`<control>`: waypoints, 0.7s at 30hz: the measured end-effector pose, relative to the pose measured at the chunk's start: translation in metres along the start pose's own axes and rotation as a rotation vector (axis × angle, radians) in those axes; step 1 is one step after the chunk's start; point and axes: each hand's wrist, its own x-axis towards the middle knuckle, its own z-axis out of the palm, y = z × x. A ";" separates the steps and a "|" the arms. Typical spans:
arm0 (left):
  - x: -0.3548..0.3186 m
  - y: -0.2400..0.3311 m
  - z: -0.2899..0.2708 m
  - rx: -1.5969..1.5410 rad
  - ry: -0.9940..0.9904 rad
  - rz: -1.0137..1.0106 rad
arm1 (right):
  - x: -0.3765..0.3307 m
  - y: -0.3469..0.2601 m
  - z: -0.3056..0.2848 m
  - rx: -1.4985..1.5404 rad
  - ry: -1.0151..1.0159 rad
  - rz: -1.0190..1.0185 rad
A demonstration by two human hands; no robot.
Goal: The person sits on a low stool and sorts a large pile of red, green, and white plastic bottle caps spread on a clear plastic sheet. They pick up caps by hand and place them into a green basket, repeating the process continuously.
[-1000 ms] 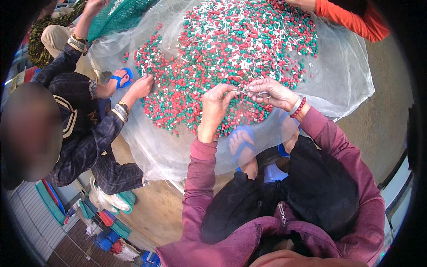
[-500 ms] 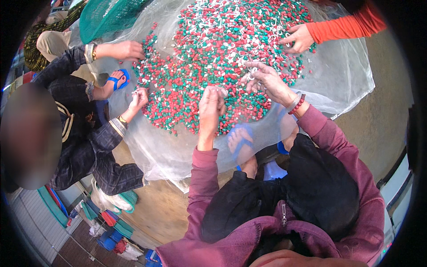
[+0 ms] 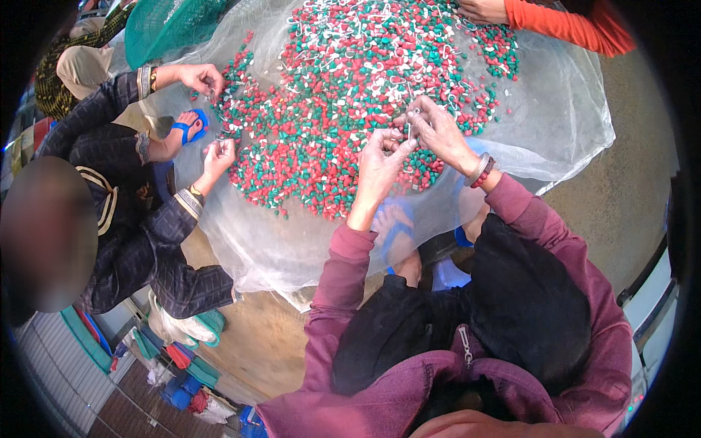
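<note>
A big heap of small red, green and white plastic pieces [image 3: 350,87] lies on a sheer white net sheet [image 3: 562,124] spread on the ground. My left hand [image 3: 381,162] and my right hand [image 3: 437,130] meet over the near edge of the heap. Both pinch a thin white hook-shaped piece [image 3: 410,131] between the fingertips. My maroon sleeves come up from below, and a red bead bracelet [image 3: 482,174] sits on my right wrist.
A person in dark striped clothes [image 3: 131,212] sits at the left with both hands [image 3: 208,117] at the heap's edge. An orange-sleeved arm [image 3: 555,18] reaches in at the top right. A green net [image 3: 164,25] lies at the top left. Bare concrete ground [image 3: 628,182] is on the right.
My hands drew closer together and now pinch one white piece between them. The person at the left shifted both hands along the heap's edge. The orange-sleeved hand pulled back toward the top.
</note>
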 end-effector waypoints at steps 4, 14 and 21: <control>0.003 -0.005 0.000 0.339 0.056 0.185 | -0.003 0.005 0.001 0.068 -0.055 0.070; -0.018 -0.001 -0.008 0.687 0.183 0.580 | -0.011 0.020 -0.006 0.257 -0.311 0.429; -0.023 0.009 -0.028 -0.737 -0.230 0.057 | -0.034 0.028 -0.031 0.873 -0.353 0.445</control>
